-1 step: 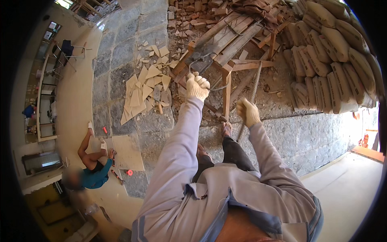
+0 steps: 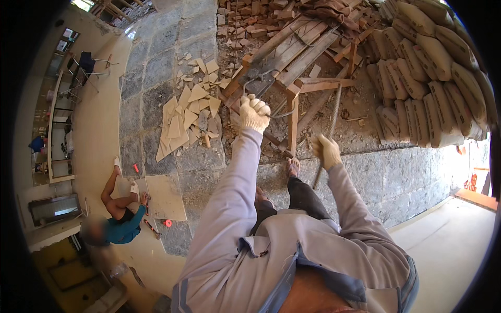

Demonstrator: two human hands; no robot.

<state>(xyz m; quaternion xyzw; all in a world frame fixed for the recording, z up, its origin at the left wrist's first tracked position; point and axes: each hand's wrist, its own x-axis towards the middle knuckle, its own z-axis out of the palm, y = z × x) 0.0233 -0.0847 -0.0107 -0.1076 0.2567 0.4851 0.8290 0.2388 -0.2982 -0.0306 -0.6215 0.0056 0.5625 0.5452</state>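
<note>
My left hand (image 2: 254, 113), in a cream knitted glove, is closed round a thin bent metal rod (image 2: 282, 113). The rod curls over the near end of a wooden plank bench (image 2: 297, 52). Lower and to the right, my right hand (image 2: 327, 151), gloved alike, is closed on a ribbed steel bar (image 2: 334, 112). That bar slants from beside the bench's crosspiece down past my hand toward my feet. Where it passes through the right fingers is partly hidden. My bare foot (image 2: 293, 167) rests near the bench leg (image 2: 293, 122).
Broken tile pieces (image 2: 188, 112) lie left of the bench. Bricks (image 2: 255, 15) are heaped beyond it, and stacked sacks (image 2: 422, 78) stand at the right. A co-worker in a teal top (image 2: 125, 229) sits at the lower left by a floor tile (image 2: 164, 197) and a hammer (image 2: 152, 228).
My right hand has shifted slightly right and down, and the ribbed bar's lower end has swung right with it. My left hand has barely moved.
</note>
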